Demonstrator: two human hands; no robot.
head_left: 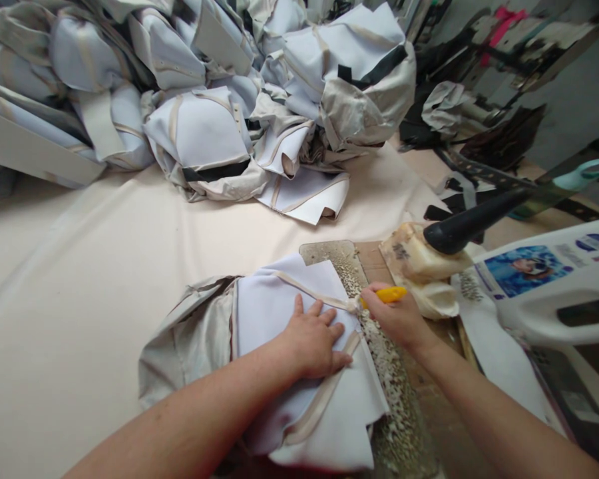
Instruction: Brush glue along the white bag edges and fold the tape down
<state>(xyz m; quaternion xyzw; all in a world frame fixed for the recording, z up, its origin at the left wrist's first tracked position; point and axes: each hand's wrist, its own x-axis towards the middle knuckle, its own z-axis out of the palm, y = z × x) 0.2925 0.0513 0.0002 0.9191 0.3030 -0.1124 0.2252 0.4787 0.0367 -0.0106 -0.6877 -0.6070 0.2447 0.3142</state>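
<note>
1. Main thing here is a white sewn panel with tan strips, sitting front and center on the beige work surface, its right side lying over a glue-crusted board.
2. The panel's long axis goes far to near, slanting a bit rightward as it gets closer. The two tan strips angle in toward the right edge, and there are notched corners at the far and near ends.
3. Bunched gray fabric hangs off its left side.
4. Left hand is flat on the panel, palm down, fingers spread, not gripping anything.
5. Right hand has its fingers closed around a yellow-handled tool. Handle lies pretty much sideways, butt to the right, working end left at the panel's right edge. Can't make out that tip.
6. Room-wise, the surface stretches wide to the left, and beyond the panel up to a pile of similar pieces.
7. Right side's tighter: board, black nozzle, white jug.
</note>
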